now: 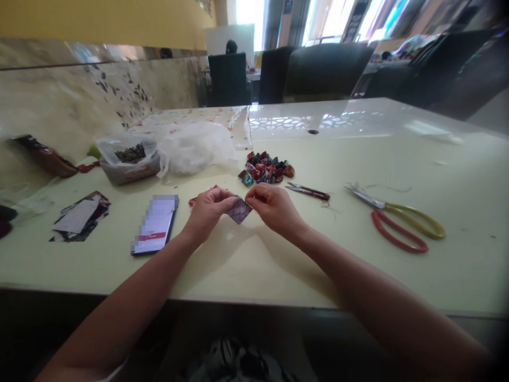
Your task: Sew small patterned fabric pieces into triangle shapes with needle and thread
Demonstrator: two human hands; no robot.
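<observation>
My left hand pinches a small folded piece of patterned purple-grey cloth between thumb and fingers, above the table. At the cloth's right edge my right hand is closed in a pinch; whatever its fingertips hold is too small to make out. Just behind the hands lies a heap of small stuffed cloth pieces in red, green and dark prints. A bit of red patterned cloth shows partly behind my left hand.
Thread snips and large scissors with red and yellow handles lie to the right. On the left are a phone, stacked fabric pieces, a plastic-lined tub of dark filling and a white plastic bag. Chairs stand beyond the table.
</observation>
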